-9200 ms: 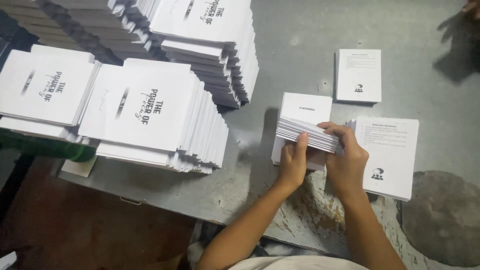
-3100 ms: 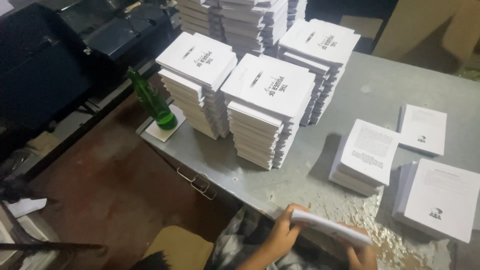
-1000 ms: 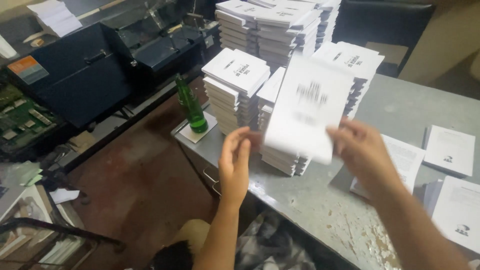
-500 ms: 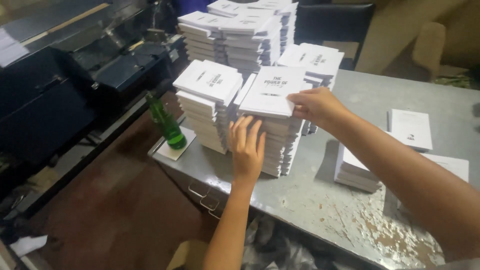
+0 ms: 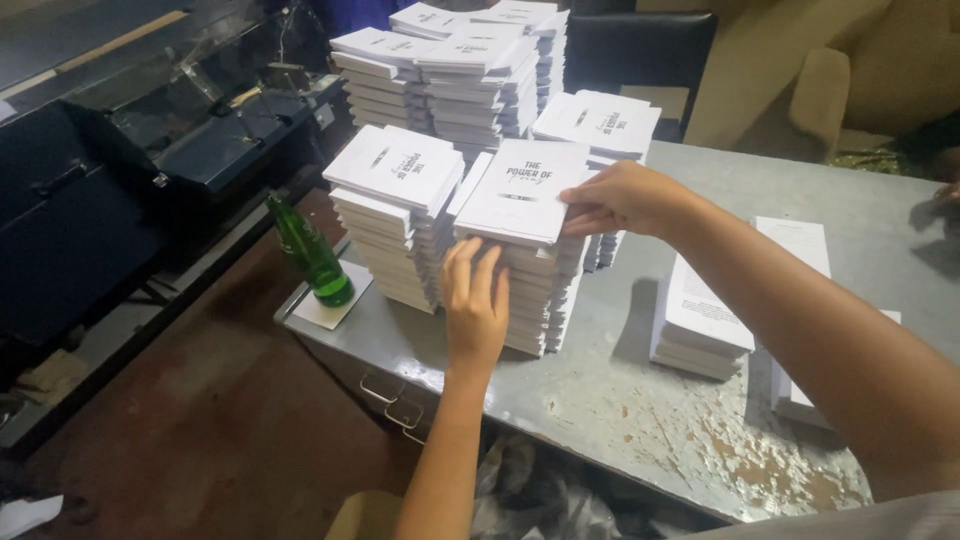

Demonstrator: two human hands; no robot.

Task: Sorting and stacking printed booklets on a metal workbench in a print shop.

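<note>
White booklet stack [image 5: 520, 250]: my left hand [image 5: 475, 305] lies flat-open against its near side. My right hand [image 5: 615, 198] pinches the top booklet's [image 5: 525, 190] right edge.

The stack [image 5: 530, 270] is a tall pile of thin white booklets standing on the grey table [image 5: 640, 390], near its front edge. Its top booklet [image 5: 525, 190] lies flat and face up, white with dark lettering in the middle, sitting a little askew so that its corners overhang the ones below. The spines and page edges beneath form ragged, uneven layers. The left hand [image 5: 476, 305] lies flat against the stack's near side, fingers spread upward. The right hand [image 5: 615, 198] pinches the top booklet's right edge, up at the stack's top.
</note>
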